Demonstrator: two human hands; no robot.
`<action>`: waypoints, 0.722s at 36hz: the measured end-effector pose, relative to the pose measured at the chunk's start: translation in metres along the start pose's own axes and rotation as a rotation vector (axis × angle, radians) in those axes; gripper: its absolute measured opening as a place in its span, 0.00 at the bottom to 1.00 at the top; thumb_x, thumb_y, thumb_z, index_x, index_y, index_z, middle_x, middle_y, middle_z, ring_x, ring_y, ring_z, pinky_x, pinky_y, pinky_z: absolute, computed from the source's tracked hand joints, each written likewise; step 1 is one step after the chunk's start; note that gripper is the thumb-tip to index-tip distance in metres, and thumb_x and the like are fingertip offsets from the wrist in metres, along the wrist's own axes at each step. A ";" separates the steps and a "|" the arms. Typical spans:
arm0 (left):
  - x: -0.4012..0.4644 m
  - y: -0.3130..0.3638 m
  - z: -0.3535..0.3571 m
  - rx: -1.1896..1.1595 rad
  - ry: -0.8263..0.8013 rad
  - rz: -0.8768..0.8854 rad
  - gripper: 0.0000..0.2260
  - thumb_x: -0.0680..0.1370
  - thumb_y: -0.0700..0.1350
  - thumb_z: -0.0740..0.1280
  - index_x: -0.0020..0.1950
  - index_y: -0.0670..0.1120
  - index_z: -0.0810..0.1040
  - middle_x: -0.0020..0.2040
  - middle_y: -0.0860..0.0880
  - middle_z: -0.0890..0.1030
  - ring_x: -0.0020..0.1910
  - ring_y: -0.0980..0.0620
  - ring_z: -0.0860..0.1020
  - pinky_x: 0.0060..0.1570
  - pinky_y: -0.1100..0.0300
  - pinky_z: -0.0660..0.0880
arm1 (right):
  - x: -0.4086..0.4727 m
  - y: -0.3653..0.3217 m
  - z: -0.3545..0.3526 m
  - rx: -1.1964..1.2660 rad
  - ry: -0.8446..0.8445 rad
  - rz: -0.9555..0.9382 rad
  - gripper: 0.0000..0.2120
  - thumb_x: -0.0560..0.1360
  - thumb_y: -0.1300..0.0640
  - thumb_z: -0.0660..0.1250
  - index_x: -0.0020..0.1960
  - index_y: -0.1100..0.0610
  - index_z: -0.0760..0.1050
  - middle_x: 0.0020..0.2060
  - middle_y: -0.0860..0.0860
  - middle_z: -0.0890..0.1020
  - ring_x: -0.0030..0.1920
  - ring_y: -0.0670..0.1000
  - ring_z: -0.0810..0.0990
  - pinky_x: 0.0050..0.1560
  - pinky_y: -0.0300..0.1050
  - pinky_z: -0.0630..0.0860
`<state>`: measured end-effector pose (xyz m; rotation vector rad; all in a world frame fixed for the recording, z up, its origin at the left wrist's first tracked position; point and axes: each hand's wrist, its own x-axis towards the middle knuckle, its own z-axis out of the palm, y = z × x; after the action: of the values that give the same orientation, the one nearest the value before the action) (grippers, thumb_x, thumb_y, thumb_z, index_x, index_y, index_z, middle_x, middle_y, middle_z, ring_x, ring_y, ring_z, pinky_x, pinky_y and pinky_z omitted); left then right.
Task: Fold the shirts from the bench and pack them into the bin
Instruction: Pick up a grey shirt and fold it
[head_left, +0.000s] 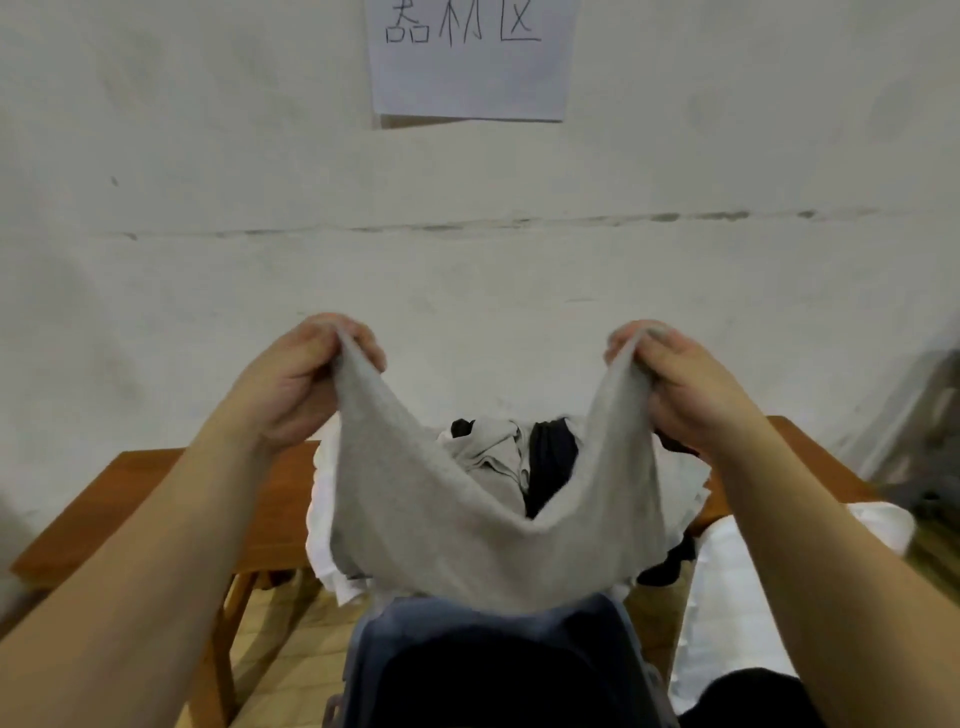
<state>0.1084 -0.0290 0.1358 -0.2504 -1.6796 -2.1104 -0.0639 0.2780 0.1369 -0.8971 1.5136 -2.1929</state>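
Shirts (519, 462) heap on wooden bench (156, 499) against white wall (208, 208).

Ahead of me stands a whitewashed plaster wall (208, 156), scuffed and stained, with a thin dark crack (467, 226) running roughly level across it. High on that wall hangs a white sheet of paper (470, 73) bearing large handwritten black characters; its top is cut off by the edge of my view, and its lower edge lifts slightly away from the plaster, casting a shadow. Below me the pale yellowish tiled floor (291, 639) shows in a patch low in my view. At the far right, against the wall, sits something grey and dark (924, 431), too blurred for me to tell what it is.
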 end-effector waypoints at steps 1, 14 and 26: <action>0.007 0.000 0.014 0.083 0.005 0.007 0.13 0.66 0.58 0.77 0.41 0.50 0.83 0.42 0.50 0.82 0.43 0.50 0.79 0.45 0.57 0.75 | 0.003 0.000 0.011 -0.039 -0.019 -0.009 0.06 0.64 0.46 0.73 0.37 0.47 0.85 0.36 0.44 0.83 0.38 0.41 0.80 0.43 0.36 0.75; 0.027 -0.013 0.123 -0.102 -0.070 0.018 0.08 0.75 0.45 0.66 0.39 0.47 0.85 0.60 0.48 0.82 0.58 0.45 0.80 0.59 0.52 0.76 | 0.010 0.008 0.098 0.129 -0.132 -0.147 0.04 0.70 0.62 0.68 0.43 0.55 0.75 0.41 0.52 0.84 0.45 0.52 0.81 0.54 0.49 0.77; 0.034 -0.006 0.118 0.028 -0.002 -0.205 0.44 0.66 0.53 0.79 0.76 0.52 0.60 0.68 0.47 0.74 0.63 0.51 0.78 0.54 0.59 0.78 | 0.013 -0.001 0.095 0.059 -0.295 -0.167 0.12 0.62 0.45 0.80 0.39 0.46 0.79 0.56 0.50 0.83 0.60 0.53 0.80 0.63 0.50 0.75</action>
<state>0.0610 0.0785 0.1733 -0.0741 -1.8020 -2.2303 -0.0115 0.2030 0.1647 -1.3022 1.2697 -2.0884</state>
